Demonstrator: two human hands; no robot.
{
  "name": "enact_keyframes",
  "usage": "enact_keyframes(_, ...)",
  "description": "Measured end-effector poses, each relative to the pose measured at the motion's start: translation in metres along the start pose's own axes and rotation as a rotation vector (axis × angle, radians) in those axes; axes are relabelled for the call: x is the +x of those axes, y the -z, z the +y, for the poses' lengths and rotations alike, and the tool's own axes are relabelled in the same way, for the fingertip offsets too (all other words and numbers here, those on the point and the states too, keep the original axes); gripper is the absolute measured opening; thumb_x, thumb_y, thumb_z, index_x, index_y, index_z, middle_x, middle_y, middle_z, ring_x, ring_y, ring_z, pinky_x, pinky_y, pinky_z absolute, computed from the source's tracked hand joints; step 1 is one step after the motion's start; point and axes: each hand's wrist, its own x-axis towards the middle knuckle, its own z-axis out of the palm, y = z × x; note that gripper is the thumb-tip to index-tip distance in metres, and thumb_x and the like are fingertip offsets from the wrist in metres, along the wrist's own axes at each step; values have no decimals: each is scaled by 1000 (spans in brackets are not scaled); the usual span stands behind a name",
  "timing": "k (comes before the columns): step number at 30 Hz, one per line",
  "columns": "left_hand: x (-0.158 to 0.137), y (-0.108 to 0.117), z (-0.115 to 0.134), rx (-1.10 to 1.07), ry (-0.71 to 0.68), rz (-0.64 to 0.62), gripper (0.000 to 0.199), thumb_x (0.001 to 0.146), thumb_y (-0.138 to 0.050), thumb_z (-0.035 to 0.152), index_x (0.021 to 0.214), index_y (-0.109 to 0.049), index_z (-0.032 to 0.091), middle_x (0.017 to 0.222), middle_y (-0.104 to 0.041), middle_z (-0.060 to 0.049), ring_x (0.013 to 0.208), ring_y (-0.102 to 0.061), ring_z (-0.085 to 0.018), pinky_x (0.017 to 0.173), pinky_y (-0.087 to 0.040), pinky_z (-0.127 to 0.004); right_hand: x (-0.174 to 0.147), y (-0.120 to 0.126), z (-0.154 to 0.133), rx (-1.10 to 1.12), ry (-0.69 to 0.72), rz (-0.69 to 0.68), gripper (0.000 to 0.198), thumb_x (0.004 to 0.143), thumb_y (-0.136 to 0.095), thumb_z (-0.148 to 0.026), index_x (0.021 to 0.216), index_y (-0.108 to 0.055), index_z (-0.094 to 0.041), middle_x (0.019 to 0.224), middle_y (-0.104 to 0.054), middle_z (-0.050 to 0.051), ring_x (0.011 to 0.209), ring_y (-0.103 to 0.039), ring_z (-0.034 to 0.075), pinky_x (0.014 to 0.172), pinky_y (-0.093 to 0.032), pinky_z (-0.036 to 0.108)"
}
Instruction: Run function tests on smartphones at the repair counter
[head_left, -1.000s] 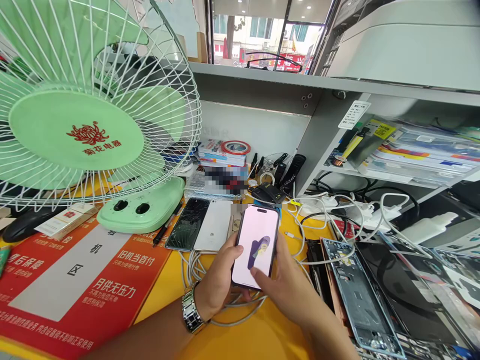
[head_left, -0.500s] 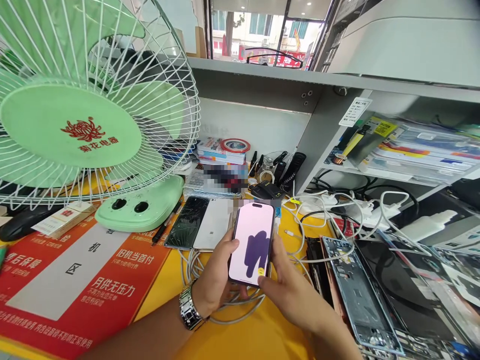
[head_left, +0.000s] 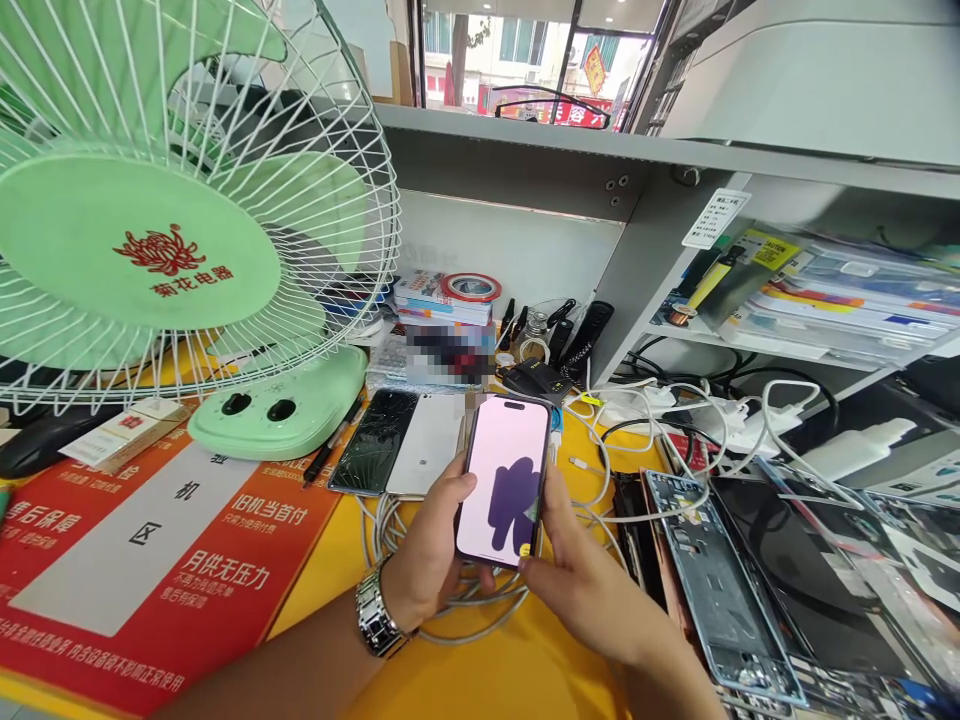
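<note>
A smartphone (head_left: pixel 480 490) is held upright between both hands, its lit screen pale pink with an irregular dark purple patch. A small yellow dot shows near the lower right of the screen. My left hand (head_left: pixel 429 545), with a metal watch (head_left: pixel 377 612) on the wrist, grips the phone's left edge, thumb on the side. My right hand (head_left: pixel 574 560) wraps the right edge, its thumb at the bottom right corner of the screen. Fingers behind the phone are mostly hidden. Behind it lie a cracked dark phone (head_left: pixel 375 440) and a white phone (head_left: pixel 426 448).
A green fan (head_left: pixel 142 240) stands at the left on a red printed mat (head_left: pixel 217 560). Coiled grey cable (head_left: pixel 480 630) lies under the hands. White chargers (head_left: pixel 765 430) and cords clutter the right, beside phone frames (head_left: pixel 720 590). A shelf (head_left: pixel 637 290) rises behind.
The yellow dot has shifted slightly down and right on the screen, near my right thumb. The purple patch looks a little different in outline. Both hands keep their grip; the view has shifted slightly.
</note>
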Motion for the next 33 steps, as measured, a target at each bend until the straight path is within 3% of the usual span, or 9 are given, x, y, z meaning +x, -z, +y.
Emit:
enact_keyframes(3,0,0,0,-2,-17,-19,46,91,-43,41,129,-52,18,71,-60,-2,48,-55,-15,31,-44,-21,2,-2,1,10,-6,16,92,73,-50,-2,154,-17,-33,148,-44,2,140,-36,22,104,-44,35)
enact_keyframes(6,0,1,-2,17,-53,-29,47,90,-46,42,131,-51,19,77,-62,-3,52,-57,-15,32,-47,-22,8,-3,4,-16,6,132,53,83,-51,-11,134,-48,-25,120,-64,4,108,-60,20,90,-50,32)
enact_keyframes(8,0,2,-4,25,-44,-31,50,89,-47,44,133,-50,20,79,-62,-3,53,-58,-16,32,-47,-22,11,-2,5,-75,-7,228,24,90,-48,-18,111,-60,-22,103,-67,3,90,-62,18,83,-50,31)
enact_keyframes(10,1,3,-4,14,-24,-31,52,89,-46,45,135,-48,20,75,-61,-2,51,-56,-16,31,-46,-22,12,0,5,-133,-6,251,19,92,-46,-20,104,-61,-20,99,-66,4,88,-61,18,82,-49,31)
enact_keyframes(13,1,2,-2,-11,-33,-17,51,89,-44,43,135,-48,20,71,-60,-2,50,-55,-16,30,-45,-22,9,1,4,-161,32,147,43,87,-50,-13,130,-50,-21,115,-64,5,99,-61,19,91,-48,33)
enact_keyframes(17,1,1,1,-19,-49,-16,49,90,-42,42,132,-51,19,74,-62,-3,50,-56,-17,30,-44,-22,5,-4,4,-100,19,7,95,78,-55,-5,155,-3,-29,139,-52,6,116,-57,18,98,-47,32)
enact_keyframes(19,1,0,1,-21,-54,-13,48,89,-44,42,132,-51,21,77,-64,-4,51,-56,-16,32,-45,-22,7,-8,6,-72,8,43,92,79,-55,-5,154,-8,-30,132,-57,4,108,-61,17,92,-50,30)
enact_keyframes(25,1,1,-2,6,-53,-11,48,89,-46,40,134,-48,24,85,-65,-3,56,-58,-16,33,-47,-22,15,-10,7,-89,55,271,33,90,-49,-16,122,-54,-22,113,-67,4,96,-64,16,89,-52,29)
enact_keyframes(33,4,1,-4,-2,-41,1,40,90,-42,40,123,-54,20,70,-61,-1,49,-56,-16,31,-45,-22,8,-11,9,-84,33,97,87,79,-54,-3,153,-15,-29,140,-52,6,116,-59,18,99,-50,31)
